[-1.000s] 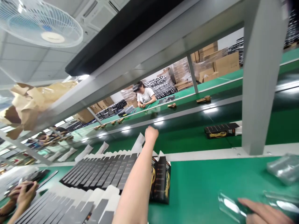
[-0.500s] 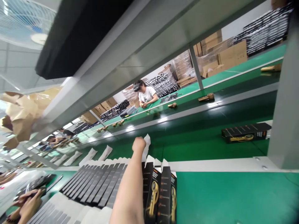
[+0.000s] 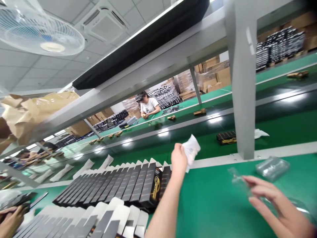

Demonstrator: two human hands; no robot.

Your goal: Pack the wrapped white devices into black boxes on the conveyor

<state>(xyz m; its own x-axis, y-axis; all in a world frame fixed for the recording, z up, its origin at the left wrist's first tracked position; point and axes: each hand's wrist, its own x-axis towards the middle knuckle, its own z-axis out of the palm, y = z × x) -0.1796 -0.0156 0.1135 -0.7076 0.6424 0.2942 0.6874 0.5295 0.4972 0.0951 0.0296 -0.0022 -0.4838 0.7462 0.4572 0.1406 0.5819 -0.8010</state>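
My left hand (image 3: 179,158) is closed on a white wrapped packet (image 3: 191,149), raised at the inner edge of the green table just right of the box row. At the lower right, my right hand (image 3: 274,201) pinches a thin clear plastic piece (image 3: 239,181) between thumb and fingers. Beyond its fingertips a clear plastic bundle (image 3: 272,168) lies on the green tabletop (image 3: 208,201). Black boxes (image 3: 146,185) with raised white flaps stand in a tight row left of my left forearm. More open boxes (image 3: 106,224) stand nearer to me.
A grey post (image 3: 242,82) rises between table and conveyor (image 3: 210,142). Behind it lie a black box (image 3: 226,136) and a white packet (image 3: 261,133). Several white packets lie on the belt at left. A person (image 3: 148,105) sits across; another person's hands (image 3: 12,216) show at lower left.
The view has turned right. My left hand has lifted the white packet off the belt and brought it over the table edge. My right hand has come into view with the clear plastic piece.
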